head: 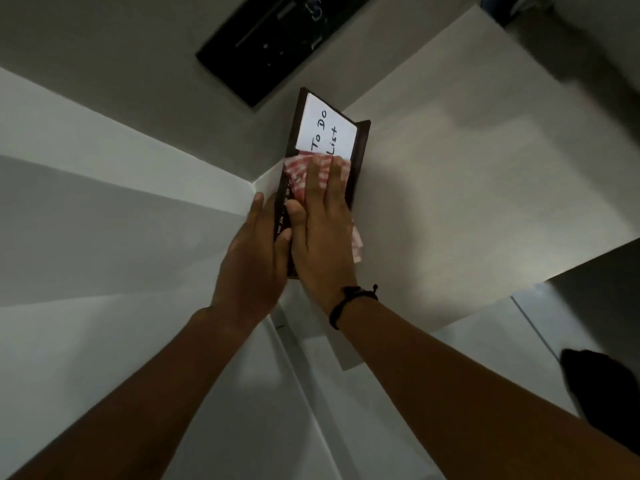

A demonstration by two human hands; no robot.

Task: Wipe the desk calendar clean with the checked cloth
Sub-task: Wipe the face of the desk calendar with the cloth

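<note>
Two hands on the desk calendar (360, 143), frame centre. Your left hand (258, 258) grips its left edge, thumb on the month strip. Your right hand (320, 233) lies flat, fingers pointing 12 o'clock, pressing the checked cloth (298, 174) onto the panel below the "To Do List" card (325, 128). Long axis runs 6 to 12.

I am seeing the desk calendar (360, 157) lying on the worktop (467, 188). The cloth (299, 176) is lying on it, under my right hand (323, 237). My left hand (251, 268) is sitting against its left edge.
</note>
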